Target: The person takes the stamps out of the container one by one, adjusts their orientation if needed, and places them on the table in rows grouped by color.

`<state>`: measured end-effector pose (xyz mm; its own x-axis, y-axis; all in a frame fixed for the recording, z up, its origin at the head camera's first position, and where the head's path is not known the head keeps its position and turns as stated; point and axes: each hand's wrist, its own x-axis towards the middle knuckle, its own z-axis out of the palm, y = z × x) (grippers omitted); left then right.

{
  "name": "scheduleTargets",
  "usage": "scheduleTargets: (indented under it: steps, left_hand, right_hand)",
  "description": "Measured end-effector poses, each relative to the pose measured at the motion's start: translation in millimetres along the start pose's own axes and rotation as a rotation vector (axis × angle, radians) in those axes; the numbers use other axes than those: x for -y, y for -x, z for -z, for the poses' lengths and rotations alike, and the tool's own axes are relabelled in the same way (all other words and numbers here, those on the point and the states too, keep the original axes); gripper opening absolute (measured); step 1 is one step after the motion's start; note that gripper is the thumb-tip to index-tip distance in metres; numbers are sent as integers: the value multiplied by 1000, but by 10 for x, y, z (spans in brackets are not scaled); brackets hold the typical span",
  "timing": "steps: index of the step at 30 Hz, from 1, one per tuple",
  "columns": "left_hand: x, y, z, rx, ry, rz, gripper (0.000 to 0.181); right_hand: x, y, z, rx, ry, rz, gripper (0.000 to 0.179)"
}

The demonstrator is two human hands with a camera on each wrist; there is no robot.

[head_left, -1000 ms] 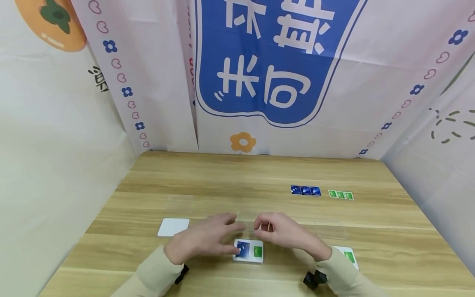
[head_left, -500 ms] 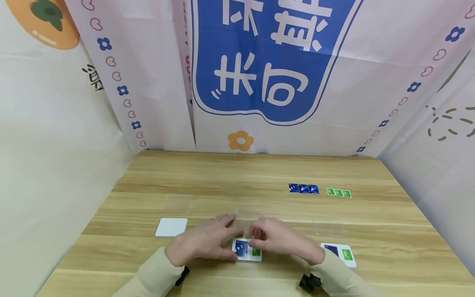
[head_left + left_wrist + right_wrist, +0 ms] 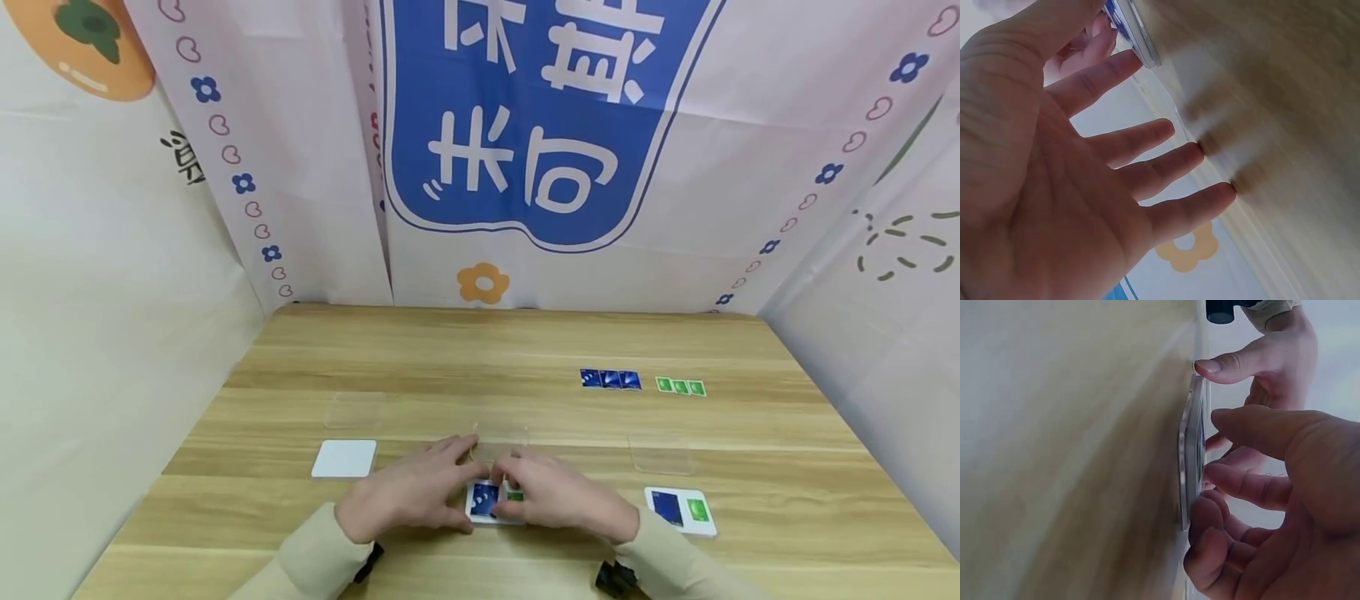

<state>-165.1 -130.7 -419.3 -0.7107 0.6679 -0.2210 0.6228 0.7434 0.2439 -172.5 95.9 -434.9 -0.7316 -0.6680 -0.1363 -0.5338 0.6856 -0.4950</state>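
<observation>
A thick white card (image 3: 492,522) lies on the wooden table between my hands, bearing a dark blue stamp-like picture (image 3: 483,500) and a smaller green stamp-like picture (image 3: 515,495). My left hand (image 3: 408,492) is spread, its thumb and index finger touching the card's left end. In the left wrist view its other fingertips (image 3: 1202,150) reach down to the table. My right hand (image 3: 566,496) is over the card's right half, thumb and index fingertips apart on either side of the green picture. In the right wrist view its remaining fingers (image 3: 1207,550) bend in beside the card's end.
A plain white card (image 3: 343,459) lies left; another white card (image 3: 701,528) with blue and green pictures lies right. Clear sheets (image 3: 356,411) lie beyond each card. Farther back are a row of blue pictures (image 3: 611,380) and a row of green ones (image 3: 680,387).
My right hand has moved left and down from beside the card onto its green picture. The right-hand card has come into fuller view. My left hand stays at the middle card's left end.
</observation>
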Motion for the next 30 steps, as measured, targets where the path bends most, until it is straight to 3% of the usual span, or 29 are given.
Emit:
scheduleTargets:
  steps: [12, 30]
  left_hand:
    - [-68, 31, 15, 31, 16, 59, 71]
    - [-28, 27, 18, 11, 17, 32, 68]
  right_hand:
    - [77, -31, -29, -13, 66, -33, 35]
    - [68, -46, -27, -33, 11, -40, 32]
